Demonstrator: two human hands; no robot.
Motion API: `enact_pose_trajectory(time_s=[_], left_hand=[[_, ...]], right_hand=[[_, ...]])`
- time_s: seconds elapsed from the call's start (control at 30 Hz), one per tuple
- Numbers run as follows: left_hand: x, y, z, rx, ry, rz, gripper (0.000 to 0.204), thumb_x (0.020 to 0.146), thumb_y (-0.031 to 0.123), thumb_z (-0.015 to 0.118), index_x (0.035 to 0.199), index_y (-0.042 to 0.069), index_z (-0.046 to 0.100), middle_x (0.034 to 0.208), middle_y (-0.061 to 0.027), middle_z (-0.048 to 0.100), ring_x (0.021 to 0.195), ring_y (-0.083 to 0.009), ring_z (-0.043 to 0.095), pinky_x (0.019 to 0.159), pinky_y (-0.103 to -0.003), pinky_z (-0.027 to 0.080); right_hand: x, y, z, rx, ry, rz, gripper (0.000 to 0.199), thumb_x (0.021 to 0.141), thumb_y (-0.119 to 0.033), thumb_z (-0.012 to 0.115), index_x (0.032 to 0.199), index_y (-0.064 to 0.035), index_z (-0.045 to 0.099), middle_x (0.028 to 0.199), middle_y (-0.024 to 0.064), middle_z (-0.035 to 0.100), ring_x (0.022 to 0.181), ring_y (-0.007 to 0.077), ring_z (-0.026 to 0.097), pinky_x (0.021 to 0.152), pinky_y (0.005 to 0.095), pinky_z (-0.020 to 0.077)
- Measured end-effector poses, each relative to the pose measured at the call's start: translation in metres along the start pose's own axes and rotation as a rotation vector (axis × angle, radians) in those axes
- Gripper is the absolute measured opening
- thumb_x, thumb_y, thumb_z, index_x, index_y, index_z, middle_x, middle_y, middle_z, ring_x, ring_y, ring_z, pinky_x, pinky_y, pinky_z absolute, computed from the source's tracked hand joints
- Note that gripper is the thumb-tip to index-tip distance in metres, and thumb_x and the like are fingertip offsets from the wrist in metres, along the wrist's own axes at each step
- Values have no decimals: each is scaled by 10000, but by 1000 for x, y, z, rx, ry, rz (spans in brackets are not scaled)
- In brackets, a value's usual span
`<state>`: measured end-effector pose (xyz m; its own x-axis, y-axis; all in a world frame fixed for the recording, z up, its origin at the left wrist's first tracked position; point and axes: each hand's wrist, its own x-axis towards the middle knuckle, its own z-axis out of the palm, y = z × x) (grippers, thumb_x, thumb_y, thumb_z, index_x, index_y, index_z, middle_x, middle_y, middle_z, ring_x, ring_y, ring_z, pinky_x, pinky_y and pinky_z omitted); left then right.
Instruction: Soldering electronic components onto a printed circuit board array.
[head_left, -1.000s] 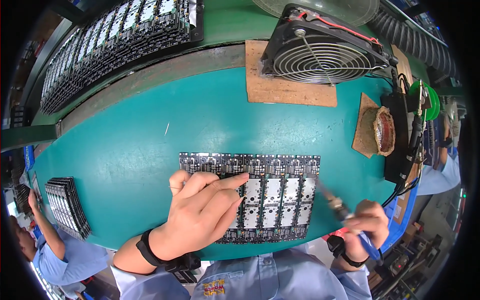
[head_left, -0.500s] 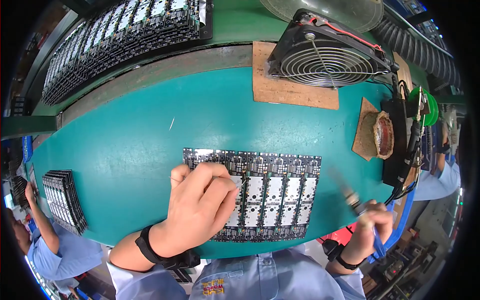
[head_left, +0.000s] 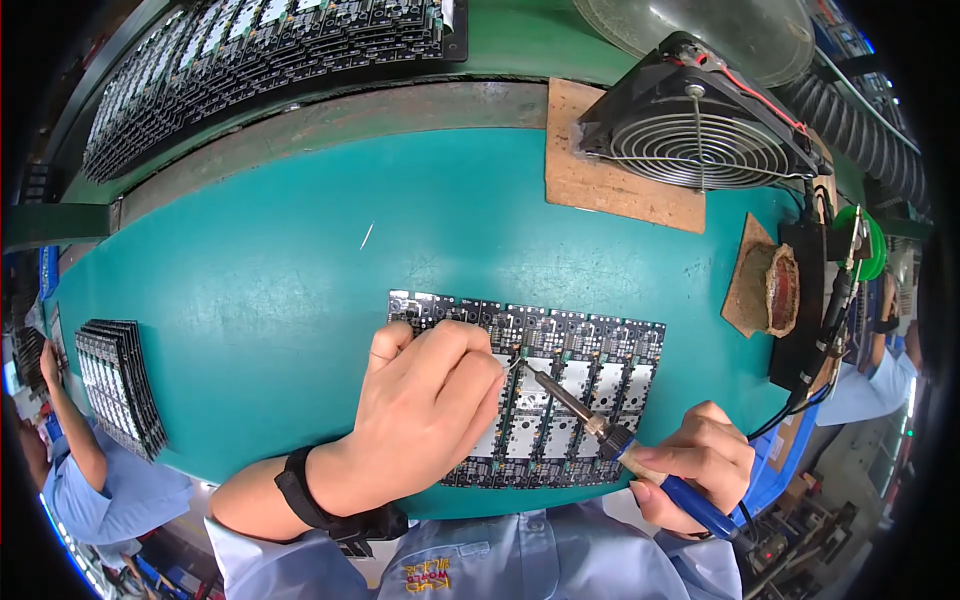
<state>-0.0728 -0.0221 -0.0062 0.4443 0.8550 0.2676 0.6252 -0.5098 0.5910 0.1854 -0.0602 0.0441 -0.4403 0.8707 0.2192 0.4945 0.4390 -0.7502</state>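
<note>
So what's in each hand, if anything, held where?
Right hand: soldering iron, by its handle. Left hand: seemingly a thin wire, pinched near its tip.

Light-blue shirt is worn, fabric matte, seen from above at lower edge. A front placket is run down the middle, with a small pale button fixed near its top. Yellow and red embroidery is stitched on the chest, under a flap-like seam. Left sleeve and right sleeve are cut from the same light-blue cloth; both are creased. Left forearm is left uncovered between sleeve and wrist. A black strap-type wristband is worn round the left wrist. Left hand and right hand are bare, fingers uncovered.
</note>
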Motion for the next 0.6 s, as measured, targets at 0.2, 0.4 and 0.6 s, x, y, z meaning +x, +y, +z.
enact_pose_trajectory(time_s=[0.2, 0.4, 0.6], left_hand=[[1, 0, 1, 9, -10, -5, 134, 736, 27, 685, 820, 68, 589, 924, -41, 560, 726, -173, 548, 740, -327, 323], [0, 1, 0, 8, -22, -14, 137, 730, 33, 688, 817, 70, 589, 923, -43, 562, 733, -174, 555, 745, -326, 327], [2, 4, 1, 2, -19, -6, 137, 730, 37, 689, 818, 71, 591, 919, -43, 560, 737, -173, 556, 746, -328, 328]], right_hand=[[1, 1, 1, -6, -3, 1, 229, 701, -154, 746, 884, -36, 674, 692, 49, 654, 530, 155, 520, 522, 285, 362], [2, 2, 2, 4, 5, -19, 234, 692, -151, 751, 881, -36, 675, 709, 57, 661, 532, 156, 522, 518, 279, 358], [0, -2, 2, -31, 9, -18, 233, 686, -149, 755, 878, -36, 686, 709, 50, 665, 535, 154, 534, 517, 283, 361]])
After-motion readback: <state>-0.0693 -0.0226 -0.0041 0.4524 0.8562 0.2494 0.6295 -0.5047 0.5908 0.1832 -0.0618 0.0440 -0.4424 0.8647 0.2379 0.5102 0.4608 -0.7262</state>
